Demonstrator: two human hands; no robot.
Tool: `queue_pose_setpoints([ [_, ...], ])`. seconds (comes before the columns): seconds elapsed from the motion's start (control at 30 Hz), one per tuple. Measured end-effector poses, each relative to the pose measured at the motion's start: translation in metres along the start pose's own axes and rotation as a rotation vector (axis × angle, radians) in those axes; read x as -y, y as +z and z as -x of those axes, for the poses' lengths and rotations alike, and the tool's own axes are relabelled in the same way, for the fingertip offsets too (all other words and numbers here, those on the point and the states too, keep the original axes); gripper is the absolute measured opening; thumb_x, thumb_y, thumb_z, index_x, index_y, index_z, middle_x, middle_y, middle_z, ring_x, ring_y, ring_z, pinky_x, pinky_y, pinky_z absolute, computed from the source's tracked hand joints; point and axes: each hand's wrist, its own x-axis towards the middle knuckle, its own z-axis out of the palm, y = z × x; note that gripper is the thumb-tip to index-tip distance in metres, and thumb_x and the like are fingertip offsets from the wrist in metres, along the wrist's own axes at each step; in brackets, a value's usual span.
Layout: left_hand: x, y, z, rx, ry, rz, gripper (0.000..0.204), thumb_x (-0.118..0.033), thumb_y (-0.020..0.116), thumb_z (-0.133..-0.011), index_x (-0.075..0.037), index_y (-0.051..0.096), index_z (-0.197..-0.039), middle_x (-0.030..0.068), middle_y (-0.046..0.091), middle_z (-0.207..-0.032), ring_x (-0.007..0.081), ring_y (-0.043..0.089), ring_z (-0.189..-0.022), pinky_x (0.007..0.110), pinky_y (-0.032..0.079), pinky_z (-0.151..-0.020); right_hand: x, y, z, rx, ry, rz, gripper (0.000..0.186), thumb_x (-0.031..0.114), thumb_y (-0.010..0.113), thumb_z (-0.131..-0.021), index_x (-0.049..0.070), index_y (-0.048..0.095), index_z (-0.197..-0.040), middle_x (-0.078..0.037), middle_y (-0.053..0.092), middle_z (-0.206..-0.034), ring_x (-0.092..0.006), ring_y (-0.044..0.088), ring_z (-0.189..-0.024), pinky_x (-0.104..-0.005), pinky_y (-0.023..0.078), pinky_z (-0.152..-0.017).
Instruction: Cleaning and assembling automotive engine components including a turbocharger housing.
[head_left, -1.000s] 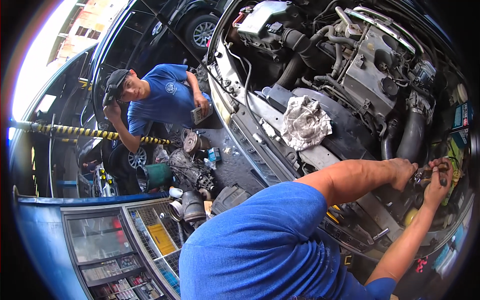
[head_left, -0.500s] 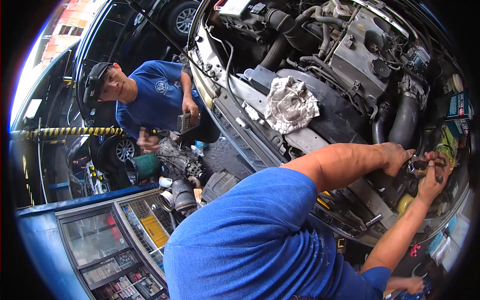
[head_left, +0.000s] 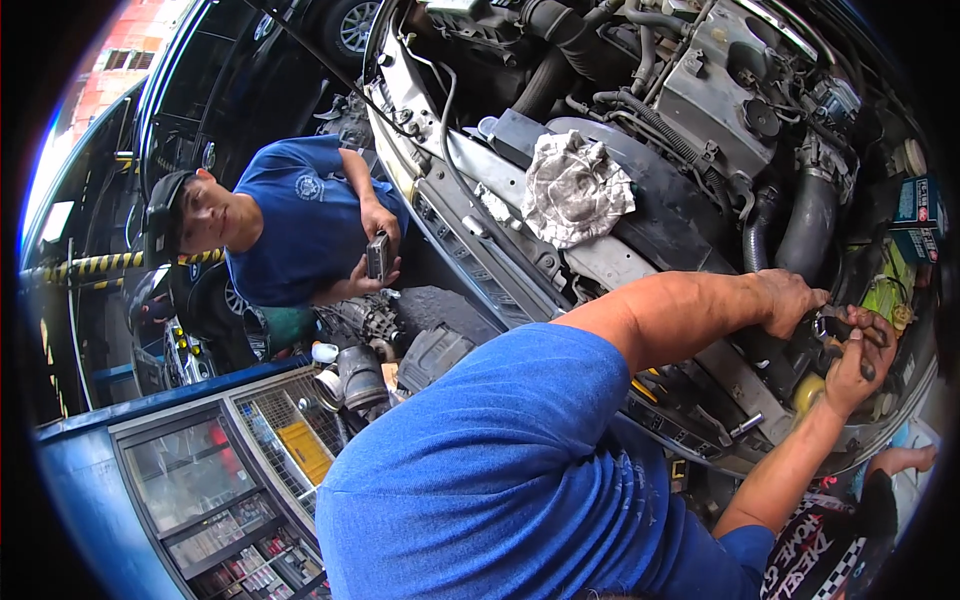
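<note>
Metal pliers (head_left: 848,338) sit gripped in the right hand (head_left: 852,365) low at the engine bay's (head_left: 700,90) right side, the left hand (head_left: 790,300) closed on the fitting beside them, so squeezing steadily seems next.

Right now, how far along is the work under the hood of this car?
The hood is up and a crumpled rag lies on the front panel. In hand: the left hand and right hand meet on a small metal clamp below the black hose. Whether the clamp is loosened or tightened cannot be told.
</note>
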Motion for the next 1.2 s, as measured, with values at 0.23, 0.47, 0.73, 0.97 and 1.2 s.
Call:
queue_pose_setpoints([
  [0.23, -0.003, -0.007, 0.003, 0.029, -0.015, 0.036, 0.084, -0.030, 0.079, -0.078, -0.011, 0.043, -0.151, 0.0224, 0.071, -0.116, 0.0404, 0.067, -0.113, 0.047, 0.052, -0.099, 0.018, 0.009, -0.007, 0.012, -0.057, 0.216, 0.025, -0.010, 0.055, -0.086, -0.009, 0.057, -0.110, -0.016, 0.060, -0.112, -0.0259, 0.064, -0.100, -0.0460, 0.054, -0.100],
  [0.47, -0.001, 0.001, -0.003, 0.052, -0.063, 0.020, 0.079, -0.015, 0.071, -0.079, -0.013, 0.041, -0.152, 0.0273, 0.067, -0.123, 0.0429, 0.065, -0.115, 0.049, 0.052, -0.100, 0.042, 0.037, -0.009, -0.143, 0.058, 0.034, 0.019, -0.010, 0.064, -0.085, -0.002, 0.064, -0.103, -0.012, 0.066, -0.111, -0.0207, 0.068, -0.098, -0.0329, 0.056, -0.087],
  [0.73, 0.022, 0.012, -0.015, 0.076, 0.081, 0.020, 0.048, -0.027, 0.075, -0.085, -0.006, 0.066, -0.128, 0.0224, 0.070, -0.119, 0.0377, 0.068, -0.112, 0.044, 0.054, -0.093, 0.033, 0.045, -0.022, -0.084, 0.056, 0.011, 0.031, -0.004, 0.069, -0.072, 0.001, 0.062, -0.102, -0.006, 0.064, -0.108, -0.0168, 0.064, -0.096, -0.0329, 0.055, -0.084],
  [0.97, 0.060, 0.021, -0.032, 0.163, 0.137, 0.335, 0.053, 0.008, 0.068, -0.086, 0.010, 0.049, -0.136, 0.0182, 0.063, -0.129, 0.0266, 0.060, -0.120, 0.037, 0.044, -0.107, 0.018, 0.050, -0.037, -0.197, 0.053, 0.157, 0.036, 0.015, 0.073, -0.061, 0.010, 0.055, -0.092, -0.008, 0.059, -0.081, -0.0293, 0.059, -0.076, -0.0411, 0.048, -0.068],
  [1.2, 0.067, 0.021, -0.042, 0.055, 0.184, 0.214, 0.035, -0.004, 0.061, -0.097, 0.013, 0.059, -0.126, 0.0158, 0.067, -0.124, 0.0256, 0.062, -0.114, 0.037, 0.046, -0.103, 0.006, 0.058, -0.034, -0.259, -0.006, 0.117, 0.046, 0.016, 0.076, -0.056, 0.011, 0.051, -0.094, -0.008, 0.059, -0.088, -0.0297, 0.058, -0.081, -0.0421, 0.047, -0.071],
])
